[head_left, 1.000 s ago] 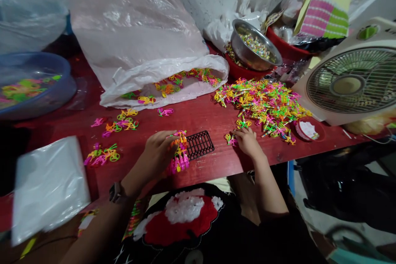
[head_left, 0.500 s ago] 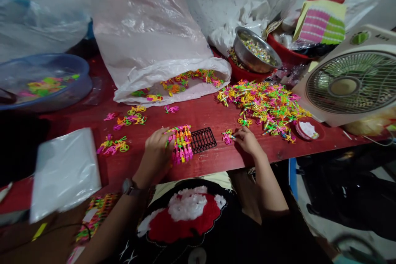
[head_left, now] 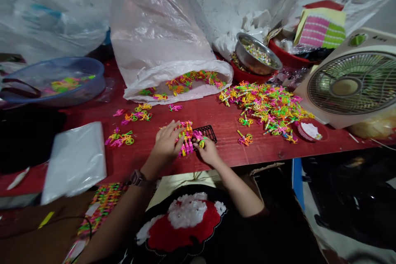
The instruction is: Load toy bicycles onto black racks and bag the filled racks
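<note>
A black plastic rack [head_left: 210, 132] lies on the red table, its left part filled with rows of small pink, yellow, orange and green plastic toys [head_left: 186, 134]. My left hand [head_left: 166, 142] rests against the left side of these rows, its fingers stretched and apart. Over the rack, my right hand [head_left: 208, 151] pinches a small toy bicycle [head_left: 200, 138] in pink and green, close to the filled rows. Its fingertips are partly hidden by the toy. Another toy bicycle [head_left: 245, 138], orange and pink, lies on the table to the right.
A big heap of toy bicycles [head_left: 266, 105] spreads at the right, before a fan [head_left: 349, 86]. Behind stand an open plastic bag [head_left: 163, 41] and a steel bowl [head_left: 258, 53]. Leftward are loose toys [head_left: 120, 138], clear plastic bags [head_left: 76, 161] and a blue basin [head_left: 99, 74].
My right hand has moved left from the table to the rack, carrying the pink-and-green toy bicycle. My left hand's fingers have spread out over the rows.
</note>
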A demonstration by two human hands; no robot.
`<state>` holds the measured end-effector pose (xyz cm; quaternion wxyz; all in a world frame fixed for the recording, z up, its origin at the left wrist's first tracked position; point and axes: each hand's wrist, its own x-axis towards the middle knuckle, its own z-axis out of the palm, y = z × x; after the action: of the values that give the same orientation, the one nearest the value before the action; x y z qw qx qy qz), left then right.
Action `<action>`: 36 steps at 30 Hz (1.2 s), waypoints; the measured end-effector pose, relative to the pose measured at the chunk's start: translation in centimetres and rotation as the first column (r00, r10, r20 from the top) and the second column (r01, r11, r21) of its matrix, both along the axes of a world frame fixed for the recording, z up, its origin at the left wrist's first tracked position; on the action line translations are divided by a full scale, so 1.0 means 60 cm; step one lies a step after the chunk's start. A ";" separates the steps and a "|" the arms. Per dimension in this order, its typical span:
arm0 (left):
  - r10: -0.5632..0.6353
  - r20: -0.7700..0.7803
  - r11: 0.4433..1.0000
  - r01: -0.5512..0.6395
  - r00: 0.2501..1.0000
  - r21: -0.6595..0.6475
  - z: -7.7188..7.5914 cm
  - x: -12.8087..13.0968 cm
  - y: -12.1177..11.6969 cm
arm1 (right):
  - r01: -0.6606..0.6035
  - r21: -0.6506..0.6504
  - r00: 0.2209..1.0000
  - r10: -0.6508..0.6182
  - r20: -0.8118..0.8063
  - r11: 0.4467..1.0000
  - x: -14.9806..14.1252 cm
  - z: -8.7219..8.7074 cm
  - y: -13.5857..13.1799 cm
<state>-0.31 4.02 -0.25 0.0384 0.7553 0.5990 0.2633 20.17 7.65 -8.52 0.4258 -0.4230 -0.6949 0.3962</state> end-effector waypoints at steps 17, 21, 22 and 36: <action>-0.027 -0.099 0.998 0.022 0.995 -0.057 -0.009 0.027 -0.013 | 0.300 -0.177 0.869 -0.345 -0.354 0.937 0.021 0.004 0.009; -0.029 -0.106 0.999 0.024 0.994 -0.048 -0.010 0.027 -0.013 | 0.087 -0.122 0.967 -0.114 -0.230 0.989 0.012 0.004 0.003; -0.032 -0.107 0.999 0.027 0.994 -0.045 -0.010 0.027 -0.013 | 0.038 -0.090 0.983 -0.053 -0.174 0.995 0.008 0.004 0.001; -0.036 -0.099 0.999 0.038 0.994 0.022 -0.006 0.036 -0.007 | -0.179 0.179 0.917 0.097 0.387 0.967 0.007 0.040 0.006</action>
<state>1.86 3.61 -0.63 0.0047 0.7788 0.5828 0.2322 20.59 8.03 -6.12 0.2984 -0.3930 -0.8296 0.2613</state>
